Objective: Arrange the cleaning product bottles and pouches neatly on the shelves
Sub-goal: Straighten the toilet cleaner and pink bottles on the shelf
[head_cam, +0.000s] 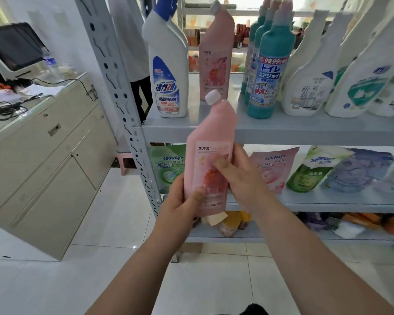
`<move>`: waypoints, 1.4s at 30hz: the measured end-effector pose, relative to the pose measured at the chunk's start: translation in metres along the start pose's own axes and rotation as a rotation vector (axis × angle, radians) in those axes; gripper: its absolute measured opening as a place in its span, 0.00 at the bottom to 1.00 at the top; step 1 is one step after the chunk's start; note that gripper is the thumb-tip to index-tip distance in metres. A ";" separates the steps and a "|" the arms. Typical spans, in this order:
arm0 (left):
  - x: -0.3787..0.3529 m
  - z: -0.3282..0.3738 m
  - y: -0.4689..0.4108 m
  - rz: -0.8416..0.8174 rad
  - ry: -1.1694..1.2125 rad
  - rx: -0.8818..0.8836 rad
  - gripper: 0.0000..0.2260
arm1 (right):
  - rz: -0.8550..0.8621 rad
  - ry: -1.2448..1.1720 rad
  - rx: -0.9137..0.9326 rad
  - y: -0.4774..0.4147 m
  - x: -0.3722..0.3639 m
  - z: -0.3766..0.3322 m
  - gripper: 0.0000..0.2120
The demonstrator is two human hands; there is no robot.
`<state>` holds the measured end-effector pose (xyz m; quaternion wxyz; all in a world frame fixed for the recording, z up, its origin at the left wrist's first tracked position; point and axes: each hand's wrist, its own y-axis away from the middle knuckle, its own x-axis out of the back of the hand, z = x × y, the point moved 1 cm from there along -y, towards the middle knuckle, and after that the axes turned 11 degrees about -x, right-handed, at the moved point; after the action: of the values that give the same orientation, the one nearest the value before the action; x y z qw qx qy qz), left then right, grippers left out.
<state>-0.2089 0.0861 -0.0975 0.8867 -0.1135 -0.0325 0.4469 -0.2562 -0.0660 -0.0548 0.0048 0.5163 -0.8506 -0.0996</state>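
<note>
both hands [183, 201] [239, 176] raised, grip on upright pink bottle [208, 155]

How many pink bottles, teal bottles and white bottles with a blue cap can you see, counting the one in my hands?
Pink bottles: 2
Teal bottles: 3
White bottles with a blue cap: 1
Total: 6

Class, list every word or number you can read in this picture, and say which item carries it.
"活力28": blue-capped white bottle.
"99.99", "トイレ": front teal bottle.
"浴室除垢剂": plain white bottle.
"太邦森": pink bottle gripped by left hand and right hand.
"seaways": green pouch, pink pouch, green-and-white pouch.
Smaller print everywhere is too blurred to read.
</note>
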 end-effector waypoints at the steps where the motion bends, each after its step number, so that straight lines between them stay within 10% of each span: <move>1: 0.002 0.003 -0.003 -0.014 -0.005 -0.015 0.16 | -0.002 -0.002 0.014 0.002 -0.001 0.002 0.22; 8: -0.016 0.036 -0.055 -0.133 -0.259 -0.171 0.19 | 0.118 -0.171 0.172 -0.010 0.030 -0.021 0.30; 26: -0.082 0.045 -0.302 0.290 -0.551 -0.140 0.42 | 0.115 0.018 0.338 -0.072 0.130 -0.092 0.17; 42: -0.063 0.050 -0.210 0.312 -0.352 -0.193 0.21 | 0.155 0.033 0.389 -0.066 0.121 -0.083 0.19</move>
<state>-0.0895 -0.0762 0.0019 0.7728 -0.1218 -0.2110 0.5860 -0.2454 -0.2158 0.0036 -0.0735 0.4421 -0.8908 0.0754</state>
